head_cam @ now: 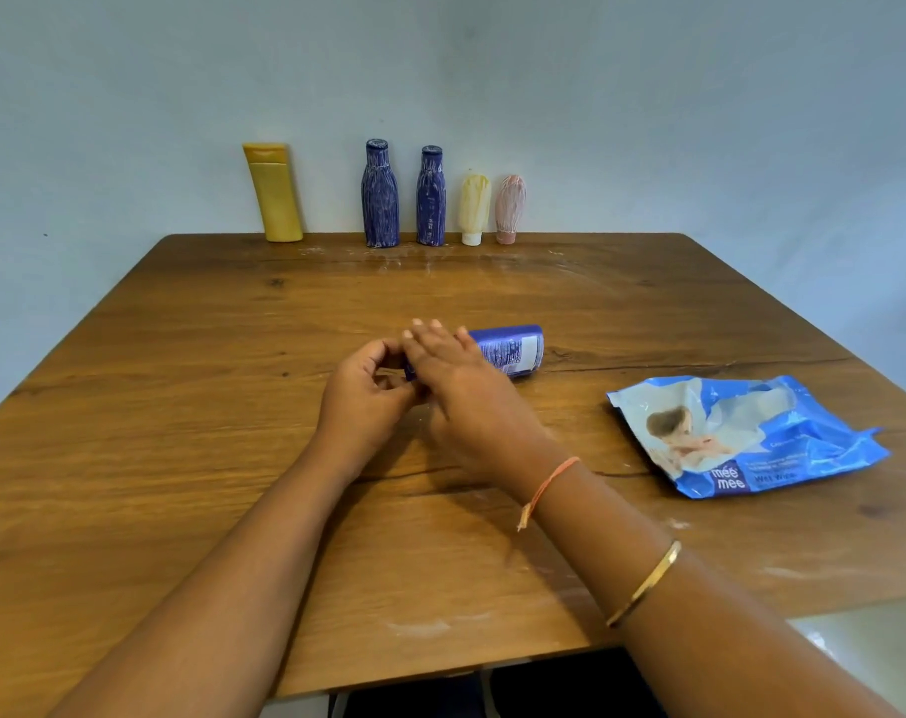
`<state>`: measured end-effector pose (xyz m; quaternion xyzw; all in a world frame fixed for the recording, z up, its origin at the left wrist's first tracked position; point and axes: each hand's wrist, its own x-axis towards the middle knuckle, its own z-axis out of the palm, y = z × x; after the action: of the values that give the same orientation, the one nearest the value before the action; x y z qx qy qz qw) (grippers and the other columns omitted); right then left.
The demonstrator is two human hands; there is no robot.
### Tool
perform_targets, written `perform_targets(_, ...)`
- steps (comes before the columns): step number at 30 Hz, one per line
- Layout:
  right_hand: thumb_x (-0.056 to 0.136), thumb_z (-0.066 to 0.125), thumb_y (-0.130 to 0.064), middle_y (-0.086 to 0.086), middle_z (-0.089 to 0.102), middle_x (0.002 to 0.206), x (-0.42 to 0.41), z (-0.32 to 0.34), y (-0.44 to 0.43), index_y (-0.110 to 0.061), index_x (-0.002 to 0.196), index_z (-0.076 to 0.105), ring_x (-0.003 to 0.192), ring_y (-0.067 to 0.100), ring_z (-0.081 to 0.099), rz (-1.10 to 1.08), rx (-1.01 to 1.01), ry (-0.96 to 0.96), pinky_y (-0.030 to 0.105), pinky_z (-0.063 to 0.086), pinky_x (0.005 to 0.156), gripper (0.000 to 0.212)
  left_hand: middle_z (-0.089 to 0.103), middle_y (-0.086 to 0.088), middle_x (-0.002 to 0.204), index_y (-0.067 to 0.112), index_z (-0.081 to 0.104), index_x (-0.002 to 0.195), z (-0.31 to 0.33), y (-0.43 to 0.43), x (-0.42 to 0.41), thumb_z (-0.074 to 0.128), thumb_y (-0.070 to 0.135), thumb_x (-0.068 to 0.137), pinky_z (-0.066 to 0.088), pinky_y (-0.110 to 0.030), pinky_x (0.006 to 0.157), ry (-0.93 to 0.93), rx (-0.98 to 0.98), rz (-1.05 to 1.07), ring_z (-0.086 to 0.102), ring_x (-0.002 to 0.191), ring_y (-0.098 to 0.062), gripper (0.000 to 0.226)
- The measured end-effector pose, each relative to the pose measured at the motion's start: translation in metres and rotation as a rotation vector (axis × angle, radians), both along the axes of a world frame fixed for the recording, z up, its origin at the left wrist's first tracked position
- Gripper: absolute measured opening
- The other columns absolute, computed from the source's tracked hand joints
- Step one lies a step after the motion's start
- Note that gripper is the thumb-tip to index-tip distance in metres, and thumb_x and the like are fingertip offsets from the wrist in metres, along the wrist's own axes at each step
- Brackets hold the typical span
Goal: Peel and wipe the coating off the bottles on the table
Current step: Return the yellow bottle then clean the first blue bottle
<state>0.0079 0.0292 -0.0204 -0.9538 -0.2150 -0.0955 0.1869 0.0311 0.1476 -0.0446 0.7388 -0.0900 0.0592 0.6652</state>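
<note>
A blue bottle [510, 349] lies on its side in the middle of the wooden table [181, 406], its base pointing right. My left hand [368, 396] curls its fingers round the bottle's cap end. My right hand [456, 386] lies over the bottle's body with fingers straight. Against the far wall stand a yellow bottle [274, 194], two blue bottles [380, 196] [431, 199] streaked with white coating, a cream tube [475, 209] and a pink tube [509, 209], both coated.
A blue pack of wet wipes [746, 437] lies on the table to the right. White smears and flakes mark the wood near the far bottles and near the front edge. The table's front edge is close below my arms.
</note>
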Motion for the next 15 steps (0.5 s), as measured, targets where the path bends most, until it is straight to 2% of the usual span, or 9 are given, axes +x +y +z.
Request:
perform_targets(2,0.087,0.039,0.001,0.009,0.013,0.156,0.002,-0.001,-0.001,-0.007,0.146,0.019,0.144,0.018,0.005,0.041,-0.016,-0.019,0.026,-0.007,0.114,0.063,0.059,0.001,0.074,0.017,0.060,0.095,-0.002,0.001,0.001,0.064,-0.010,0.077,0.039,-0.007,0.047,-0.004,0.010,0.006,0.048,0.045,0.004,0.033)
perform_targets(4,0.089,0.038,0.000,0.008,0.014,0.156,0.007,-0.003,-0.013,-0.008,0.146,0.019,0.144,0.017,0.006,0.003,-0.007,-0.016,0.026,-0.007,0.114,0.061,0.062,-0.003,0.079,0.016,0.061,0.095,-0.004,0.002,0.002,0.071,0.001,0.076,0.046,-0.011,0.052,0.019,0.006,-0.001,0.056,0.059,-0.002,0.026)
perform_targets(7,0.088,0.035,0.003,0.008,0.016,0.155,0.017,-0.008,-0.040,-0.009,0.146,0.019,0.144,0.016,0.009,-0.184,0.050,0.048,0.028,-0.003,0.115,0.062,0.063,-0.003,0.078,0.021,0.063,0.088,-0.007,0.000,0.005,0.073,0.007,0.076,0.053,-0.015,0.063,0.046,-0.045,0.000,0.060,0.072,-0.017,0.021)
perform_targets(11,0.088,0.036,0.002,0.011,0.017,0.155,0.023,-0.010,-0.059,-0.006,0.146,0.019,0.143,0.020,0.012,-0.412,0.079,0.127,0.033,0.002,0.116,0.061,0.063,-0.001,0.078,0.025,0.063,0.087,-0.009,-0.001,0.008,0.072,0.009,0.077,0.055,-0.021,0.068,0.028,-0.024,0.008,0.061,0.075,-0.019,0.021)
perform_targets(13,0.087,0.036,0.001,0.011,0.015,0.155,0.020,-0.009,-0.049,-0.005,0.146,0.018,0.144,0.021,0.010,-0.394,0.071,0.116,0.032,0.001,0.116,0.062,0.063,-0.002,0.078,0.023,0.063,0.088,-0.009,-0.001,0.009,0.072,0.009,0.077,0.055,-0.019,0.067,0.031,-0.019,0.012,0.061,0.075,-0.019,0.020)
perform_targets(15,0.088,0.036,0.002,0.010,0.012,0.156,0.014,-0.007,-0.030,-0.006,0.147,0.017,0.144,0.019,0.006,-0.272,0.079,0.089,0.030,-0.002,0.116,0.063,0.061,-0.003,0.077,0.016,0.063,0.091,-0.008,-0.002,0.008,0.072,0.006,0.077,0.053,-0.013,0.061,0.034,-0.021,0.011,0.059,0.073,-0.017,0.019)
